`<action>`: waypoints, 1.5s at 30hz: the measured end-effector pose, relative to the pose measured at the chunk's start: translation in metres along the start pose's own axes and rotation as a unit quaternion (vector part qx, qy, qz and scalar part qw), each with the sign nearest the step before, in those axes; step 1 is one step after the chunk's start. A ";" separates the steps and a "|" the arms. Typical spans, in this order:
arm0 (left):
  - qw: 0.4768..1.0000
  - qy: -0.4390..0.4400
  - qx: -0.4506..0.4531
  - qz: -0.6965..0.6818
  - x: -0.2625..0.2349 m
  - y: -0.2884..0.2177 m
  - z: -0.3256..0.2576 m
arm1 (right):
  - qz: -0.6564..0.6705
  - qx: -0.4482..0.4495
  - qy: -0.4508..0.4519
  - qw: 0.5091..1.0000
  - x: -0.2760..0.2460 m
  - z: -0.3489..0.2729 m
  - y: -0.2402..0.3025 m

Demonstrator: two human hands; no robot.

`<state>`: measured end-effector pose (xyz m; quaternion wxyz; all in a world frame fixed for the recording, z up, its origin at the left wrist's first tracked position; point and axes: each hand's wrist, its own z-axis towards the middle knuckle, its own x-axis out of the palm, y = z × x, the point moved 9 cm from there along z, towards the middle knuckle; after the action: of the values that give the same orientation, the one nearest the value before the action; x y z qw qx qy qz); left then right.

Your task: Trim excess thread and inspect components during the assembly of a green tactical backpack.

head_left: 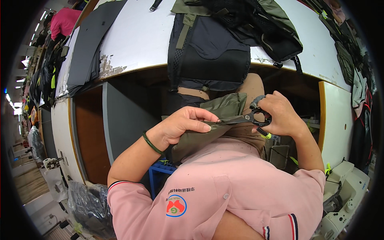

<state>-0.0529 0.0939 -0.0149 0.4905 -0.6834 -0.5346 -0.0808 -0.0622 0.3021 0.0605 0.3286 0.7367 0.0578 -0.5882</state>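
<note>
A pair of black scissors (pixel 245 119) is in my right hand (pixel 281 113), with fingers through the handle loops and the blades pointing left. My left hand (pixel 184 124) pinches the edge of a piece of olive-green fabric (pixel 200 139) between thumb and forefinger. The blade tips reach the fabric edge right beside those fingertips; whether they touch a thread there is too small to tell. The olive fabric lies across my lap, partly covered by my left hand. A dark green bangle (pixel 151 144) circles my left wrist.
A black and olive backpack (pixel 212 48) lies on the white table (pixel 136 36) ahead, hanging over its front edge. Dark flat sheets (pixel 90 42) are stacked at the left. Below are a grey panel (pixel 128 120) and a blue crate (pixel 162 170). A sewing machine (pixel 346 200) stands at right.
</note>
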 end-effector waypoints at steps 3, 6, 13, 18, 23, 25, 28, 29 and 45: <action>1.000 -0.002 0.003 0.001 -0.001 0.001 -0.001 | -0.012 -0.011 -0.002 1.000 0.001 0.002 0.002; 1.000 -0.006 0.005 0.000 0.000 0.000 -0.001 | -0.024 -0.010 -0.006 1.000 0.001 0.001 0.000; 1.000 -0.006 0.012 -0.010 0.000 0.000 -0.001 | -0.032 -0.004 -0.035 0.999 -0.010 -0.002 -0.001; 1.000 -0.017 0.009 -0.023 -0.001 0.001 0.000 | -0.050 -0.011 -0.093 0.994 -0.019 0.000 0.001; 1.000 -0.026 0.007 -0.008 -0.004 0.003 0.001 | -0.060 -0.063 -0.137 0.987 -0.024 0.004 0.014; 0.999 -0.033 0.006 -0.011 -0.003 0.003 0.001 | -0.071 -0.071 -0.146 0.984 -0.028 0.005 0.017; 0.999 -0.035 0.000 -0.034 -0.004 0.005 0.002 | -0.087 -0.076 -0.152 0.982 -0.028 0.005 0.016; 0.999 -0.035 0.000 -0.034 -0.004 0.005 0.002 | -0.094 -0.071 -0.149 0.982 -0.027 0.005 0.014; 0.994 -0.021 -0.002 -0.103 -0.007 0.012 0.008 | -0.179 -0.098 -0.199 0.959 -0.036 0.004 0.027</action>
<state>-0.0492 0.0963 -0.0310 0.4665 -0.6273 -0.6125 -0.1174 -0.0630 0.2896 0.1040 0.2928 0.5469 0.1798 -0.7634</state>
